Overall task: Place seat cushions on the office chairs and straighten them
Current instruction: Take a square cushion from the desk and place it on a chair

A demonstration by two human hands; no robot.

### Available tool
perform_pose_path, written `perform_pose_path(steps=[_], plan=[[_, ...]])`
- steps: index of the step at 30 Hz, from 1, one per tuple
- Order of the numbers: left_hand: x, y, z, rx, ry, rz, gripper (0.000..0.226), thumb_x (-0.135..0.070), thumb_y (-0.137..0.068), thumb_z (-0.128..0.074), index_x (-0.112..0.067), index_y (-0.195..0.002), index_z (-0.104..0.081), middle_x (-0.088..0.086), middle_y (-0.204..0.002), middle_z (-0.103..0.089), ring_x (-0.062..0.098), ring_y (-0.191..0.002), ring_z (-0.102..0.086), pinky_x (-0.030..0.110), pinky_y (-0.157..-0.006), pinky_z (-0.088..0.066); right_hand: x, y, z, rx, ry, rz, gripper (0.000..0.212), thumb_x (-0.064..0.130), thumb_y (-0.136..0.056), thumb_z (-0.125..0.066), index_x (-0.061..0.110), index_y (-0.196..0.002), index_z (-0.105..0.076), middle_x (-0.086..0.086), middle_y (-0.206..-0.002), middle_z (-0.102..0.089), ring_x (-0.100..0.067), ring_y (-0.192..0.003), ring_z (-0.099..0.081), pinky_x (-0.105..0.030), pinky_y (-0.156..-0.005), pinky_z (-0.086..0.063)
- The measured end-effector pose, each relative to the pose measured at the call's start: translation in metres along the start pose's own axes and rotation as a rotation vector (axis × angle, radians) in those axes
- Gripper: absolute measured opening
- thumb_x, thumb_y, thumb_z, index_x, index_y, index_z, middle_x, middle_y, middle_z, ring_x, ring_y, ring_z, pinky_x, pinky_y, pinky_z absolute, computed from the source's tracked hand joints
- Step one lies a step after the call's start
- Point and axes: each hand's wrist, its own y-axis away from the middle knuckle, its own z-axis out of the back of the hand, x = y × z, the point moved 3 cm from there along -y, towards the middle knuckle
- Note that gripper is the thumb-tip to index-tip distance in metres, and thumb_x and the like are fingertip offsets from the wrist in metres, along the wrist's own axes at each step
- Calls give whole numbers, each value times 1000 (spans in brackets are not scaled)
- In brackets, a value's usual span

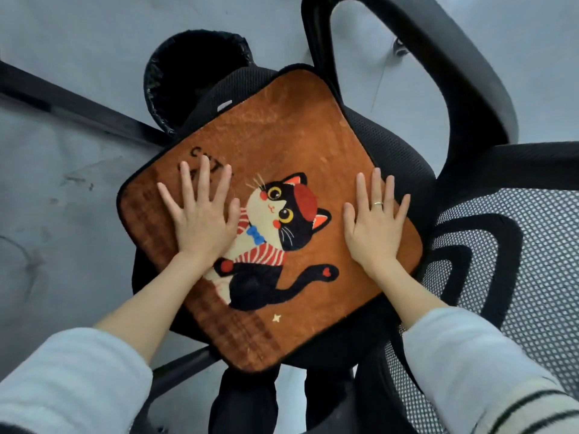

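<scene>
Both hands flat on cat cushion (282,136), black chair (404,158), grey floor (62,245)

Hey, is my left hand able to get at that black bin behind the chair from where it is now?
Probably yes. The left hand lies flat on the cat cushion, and the lined black bin stands just past the cushion's far corner on that same side. Only the seat edge lies between, though how far down the bin sits can't be judged.

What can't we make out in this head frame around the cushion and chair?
- Lettering on the cushion: partly covered by the left hand.
- Chair seat: mostly hidden under the cushion, so centring is unclear.
- Chair base: hidden below the seat.
- Bin contents: too dark.
- Right hand: pressure can't be judged.
</scene>
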Motion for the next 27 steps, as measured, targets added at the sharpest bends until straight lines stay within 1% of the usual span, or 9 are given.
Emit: perform_pose_path(steps=[3, 4, 6, 10, 14, 17, 20, 23, 27], plan=[[-28, 31, -8, -6, -60, -557, 57, -44, -90, -36, -33, -145, -23, 7, -155, -23, 33, -143, -18, 73, -104, -11, 26, 27, -2, -10, -10, 169, 58, 46, -95, -29, 23, -148, -26, -7, -157, -21, -33, -146, -15, -64, -113, -11], [-34, 39, -9, -21, -71, -653, 56, -44, -90, -38, -33, -144, -28, 7, -154, -25, 32, -143, -21, 73, -104, -13, 37, 39, -7, -25, 10, 257, 57, 46, -94, -32, 23, -146, -31, -8, -156, -26, -34, -144, -20, -66, -111, -15], [-38, 45, -15, -50, -66, -662, 55, -44, -91, -39, -32, -143, -32, 8, -154, -25, 32, -143, -21, 72, -105, -13, 48, 56, -22, -82, 32, 328, 54, 44, -94, -36, 25, -144, -35, -8, -154, -30, -33, -143, -25, -67, -109, -16], [-39, 46, -21, -58, -103, -643, 54, -45, -92, -33, -33, -144, -30, 7, -155, -22, 34, -143, -20, 73, -104, -13, 47, 54, -36, -179, 30, 324, 54, 44, -94, -38, 27, -145, -33, -7, -154, -31, -32, -143, -24, -66, -110, -12], [-41, 55, -15, 40, -101, -633, 56, -45, -93, -35, -28, -145, -28, 9, -156, -21, 34, -143, -17, 73, -105, -12, 49, 59, -29, -101, 46, 330, 55, 45, -94, -34, 27, -146, -29, -7, -155, -28, -32, -143, -24, -65, -110, -14], [-39, 91, -19, 95, -62, -855, 58, -46, -90, -39, -24, -143, -35, 11, -153, -27, 33, -142, -21, 72, -105, -12, 35, 57, -20, -81, 14, 265, 55, 46, -95, -32, 27, -146, -30, -5, -156, -26, -28, -144, -24, -62, -112, -16], [-38, 130, -31, 146, -69, -1152, 57, -51, -89, -40, -32, -142, -34, 7, -154, -26, 30, -143, -18, 72, -106, -7, -3, 63, -18, -89, -53, -39, 58, 48, -94, -31, 26, -148, -27, -6, -157, -21, -29, -145, -20, -61, -113, -13], [-43, 137, -42, 139, -65, -1232, 60, -55, -87, -41, -38, -143, -29, 3, -155, -23, 28, -144, -14, 71, -106, -3, -15, 69, -29, -78, -29, -119, 59, 50, -95, -28, 27, -149, -22, -6, -158, -17, -30, -146, -15, -65, -111, -8], [-45, 135, -49, 99, -45, -1219, 60, -56, -87, -40, -40, -143, -29, 1, -154, -25, 27, -143, -17, 72, -105, -6, -12, 61, -35, -67, -17, -130, 60, 49, -94, -24, 29, -150, -16, -5, -160, -10, -29, -147, -8, -68, -109, -1]])
